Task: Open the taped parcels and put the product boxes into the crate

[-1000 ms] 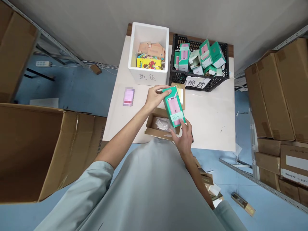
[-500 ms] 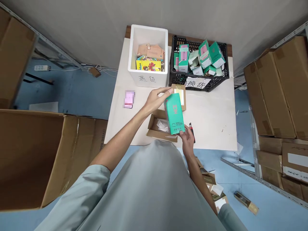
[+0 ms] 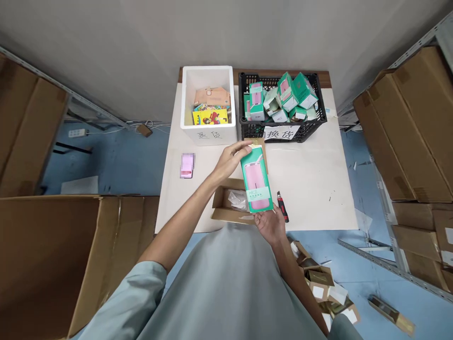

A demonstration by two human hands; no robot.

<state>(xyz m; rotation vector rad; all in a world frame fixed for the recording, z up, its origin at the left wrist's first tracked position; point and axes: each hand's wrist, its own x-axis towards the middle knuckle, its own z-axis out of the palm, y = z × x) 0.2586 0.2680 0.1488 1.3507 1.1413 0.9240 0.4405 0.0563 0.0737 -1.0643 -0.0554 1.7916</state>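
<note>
Between my two hands is a green product box (image 3: 257, 179) with a pink bottle-like item pictured on its face. My left hand (image 3: 230, 159) grips its upper end, thumb at the top edge. At the lower end, my right hand (image 3: 272, 225) supports the box from below, palm partly turned up and fingers curled at the edge. Under and left of it lies an open cardboard carton (image 3: 226, 215) with crumpled clear plastic wrap (image 3: 238, 199) inside. A red and black utility knife (image 3: 282, 207) rests just right of my right hand. Another small carton (image 3: 264, 165) is mostly hidden behind the green box.
At the table's back stand a white foam bin (image 3: 208, 136) with envelopes and a yellow booklet, and a black crate (image 3: 305, 134) of green boxes. A blurred pink item (image 3: 187, 165) lies left. A large open carton (image 3: 116, 255) stands left; discarded cartons (image 3: 320, 283) lie on the floor.
The green box has been turned over, from its plain lettered side to the side with the pink picture. My right hand has rolled palm-up beneath it. The camera view has tilted up slightly.
</note>
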